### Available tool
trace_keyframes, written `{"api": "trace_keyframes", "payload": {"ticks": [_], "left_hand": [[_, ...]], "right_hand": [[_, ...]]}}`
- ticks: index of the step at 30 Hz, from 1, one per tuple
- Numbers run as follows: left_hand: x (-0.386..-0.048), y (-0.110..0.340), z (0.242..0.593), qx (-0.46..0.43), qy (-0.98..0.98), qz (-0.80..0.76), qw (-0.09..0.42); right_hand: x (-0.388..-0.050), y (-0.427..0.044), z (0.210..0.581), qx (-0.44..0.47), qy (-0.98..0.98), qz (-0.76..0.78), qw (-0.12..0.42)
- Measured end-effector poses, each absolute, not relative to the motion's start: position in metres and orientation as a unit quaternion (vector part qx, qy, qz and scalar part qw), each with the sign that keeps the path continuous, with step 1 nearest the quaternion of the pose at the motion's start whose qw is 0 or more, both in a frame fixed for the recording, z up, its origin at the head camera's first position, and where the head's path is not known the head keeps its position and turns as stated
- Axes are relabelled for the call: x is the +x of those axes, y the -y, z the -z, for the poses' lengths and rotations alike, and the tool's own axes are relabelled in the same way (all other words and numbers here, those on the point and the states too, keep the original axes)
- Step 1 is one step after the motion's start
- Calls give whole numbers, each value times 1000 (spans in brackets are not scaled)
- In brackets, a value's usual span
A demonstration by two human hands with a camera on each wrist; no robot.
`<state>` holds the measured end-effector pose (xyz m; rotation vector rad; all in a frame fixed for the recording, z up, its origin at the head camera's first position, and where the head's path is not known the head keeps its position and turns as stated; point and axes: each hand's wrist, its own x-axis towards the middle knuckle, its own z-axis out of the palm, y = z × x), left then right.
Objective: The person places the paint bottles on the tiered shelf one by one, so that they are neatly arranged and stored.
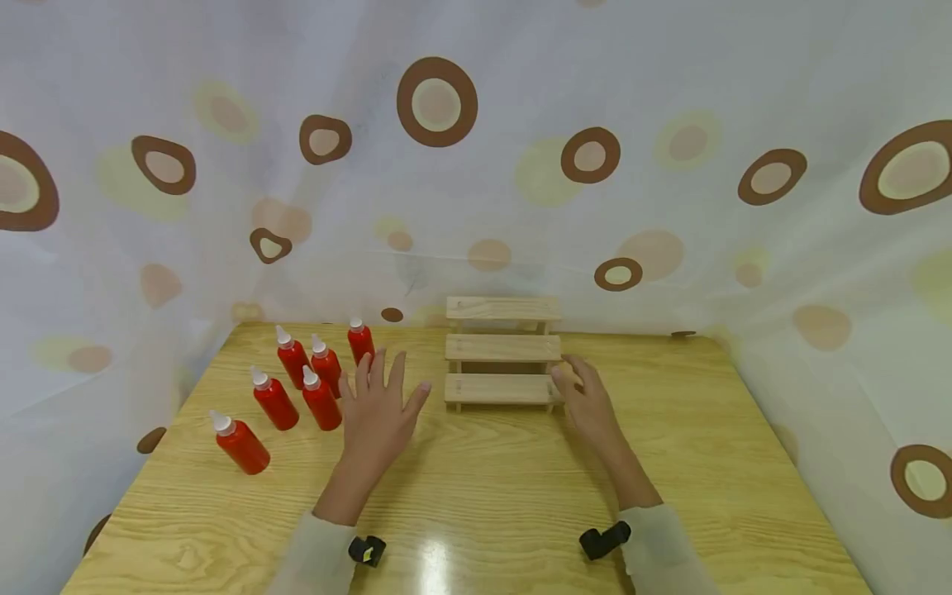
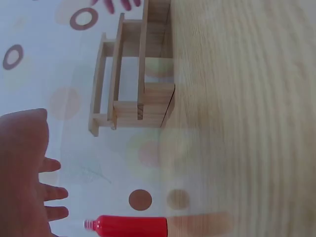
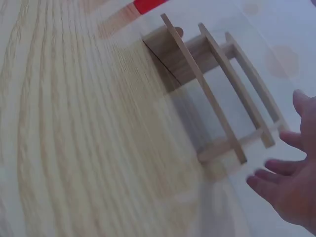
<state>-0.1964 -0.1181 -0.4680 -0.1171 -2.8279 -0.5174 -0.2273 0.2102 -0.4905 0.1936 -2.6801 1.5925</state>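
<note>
A small three-step wooden rack [image 1: 502, 347] stands near the back of the table. My right hand [image 1: 590, 405] is at the rack's right end, its fingers loosely bent and holding nothing; whether a fingertip touches the wood I cannot tell. To the left, my left hand [image 1: 378, 417] hovers with fingers spread, between the rack and several red squeeze bottles with white pointed caps. Nearest to it in the head view are one red bottle [image 1: 322, 403] and a farther red bottle [image 1: 360, 339], partly behind the fingers. The left wrist view shows a red bottle [image 2: 132, 226] beyond those fingers.
Another red bottle [image 1: 242, 445] stands at the front left of the group. The wood-grain table [image 1: 491, 496] ends at a patterned sheet [image 1: 506, 207] hanging behind and at both sides.
</note>
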Motion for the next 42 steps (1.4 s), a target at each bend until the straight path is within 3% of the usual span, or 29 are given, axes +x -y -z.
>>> {"api": "trace_keyframes", "payload": {"ticks": [9,15,21,30,34,39,42], "left_hand": [[-156,153,466,-20,946,259,194],[-132,177,467,16,935,278,218],[-114,205,467,47,907,292,301],[-97,255,471,172,849,357,350],[-96,274,479,200,841,391,315],[-100,289,482,213,850,441,195],[-103,294,484,207,855,449,156]], "right_hand": [[-230,-225,512,10,791,-609,-52],[-236,-225,521,-22,760,-647,-56],[-238,-227,525,-26,749,-660,-55],[-238,-225,528,-26,721,-690,-55],[-237,-224,528,-29,715,-696,-57],[-238,-223,529,-29,711,-700,-63],[-240,-222,532,-22,709,-703,-62]]}}
